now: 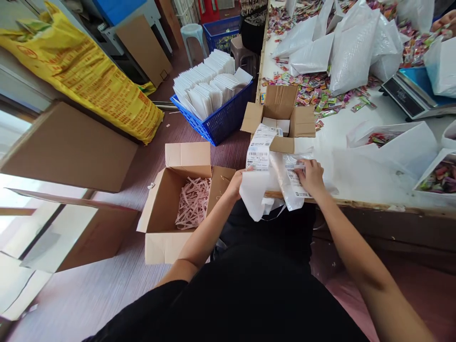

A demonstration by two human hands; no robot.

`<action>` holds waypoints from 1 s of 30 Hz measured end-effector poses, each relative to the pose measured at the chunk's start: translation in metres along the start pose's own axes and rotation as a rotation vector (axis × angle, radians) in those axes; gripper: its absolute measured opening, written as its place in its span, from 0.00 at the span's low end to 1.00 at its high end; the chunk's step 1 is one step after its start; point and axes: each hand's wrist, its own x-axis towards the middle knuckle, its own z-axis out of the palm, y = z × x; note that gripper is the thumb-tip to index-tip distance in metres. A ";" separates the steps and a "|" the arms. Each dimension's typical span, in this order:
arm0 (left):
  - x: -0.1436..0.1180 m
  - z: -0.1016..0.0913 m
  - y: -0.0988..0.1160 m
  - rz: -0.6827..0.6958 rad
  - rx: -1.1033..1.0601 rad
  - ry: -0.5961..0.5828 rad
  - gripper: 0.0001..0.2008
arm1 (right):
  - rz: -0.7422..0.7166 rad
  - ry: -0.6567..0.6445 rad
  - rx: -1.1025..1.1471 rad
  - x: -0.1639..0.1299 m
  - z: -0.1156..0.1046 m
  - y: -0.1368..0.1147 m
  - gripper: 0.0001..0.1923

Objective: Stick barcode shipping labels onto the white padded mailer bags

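My left hand [235, 184] is closed on the edge of a strip of printed shipping labels [259, 147], whose white backing hangs below the table edge. Over at the right, my right hand [312, 176] has its fingers curled onto a shipping label [296, 183]. That label lies on a clear bubble-wrap bag [281, 175], which sticks out past the table's front edge. Just beyond both hands, a small open cardboard box [304, 122] stands on the table with white packets inside. Part of the label strip rests against this box.
A larger open carton [156, 202] with pink paper strips [194, 202] sits on the floor at left. Behind it is a blue basket [224, 118] of white envelopes. Filled white bags [354, 52], scattered small packets and a scale [409, 97] occupy the table [359, 183]. Another person's hand [447, 21] shows top right.
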 end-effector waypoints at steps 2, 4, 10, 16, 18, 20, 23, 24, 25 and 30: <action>-0.003 0.001 -0.004 -0.030 -0.034 -0.018 0.23 | -0.077 -0.054 -0.187 -0.016 0.024 0.009 0.22; -0.003 0.001 -0.008 -0.043 -0.061 -0.024 0.25 | -0.223 -0.197 -0.342 -0.038 0.036 0.010 0.26; 0.005 0.001 -0.021 -0.023 -0.035 -0.007 0.27 | -0.166 -0.215 -0.483 -0.082 0.041 0.027 0.40; 0.010 -0.007 -0.031 -0.019 0.008 0.048 0.26 | 0.340 -0.124 -0.381 -0.056 0.019 0.086 0.44; 0.012 -0.008 -0.035 -0.010 0.029 0.053 0.25 | 0.510 -0.080 -0.329 -0.043 0.012 0.100 0.47; 0.014 -0.008 -0.039 0.000 0.042 0.076 0.25 | 0.614 0.009 -0.227 -0.034 0.009 0.105 0.47; 0.019 -0.007 -0.047 -0.001 0.064 0.108 0.25 | 0.633 0.131 -0.083 -0.033 0.012 0.098 0.42; 0.021 -0.007 -0.048 -0.004 0.074 0.108 0.25 | 0.626 0.152 -0.067 -0.035 0.013 0.092 0.40; 0.023 -0.007 -0.050 -0.003 0.086 0.103 0.24 | 0.615 0.165 -0.050 -0.038 0.010 0.086 0.39; 0.033 -0.012 -0.050 0.002 0.138 0.130 0.21 | 0.559 0.492 0.125 -0.070 -0.063 0.071 0.28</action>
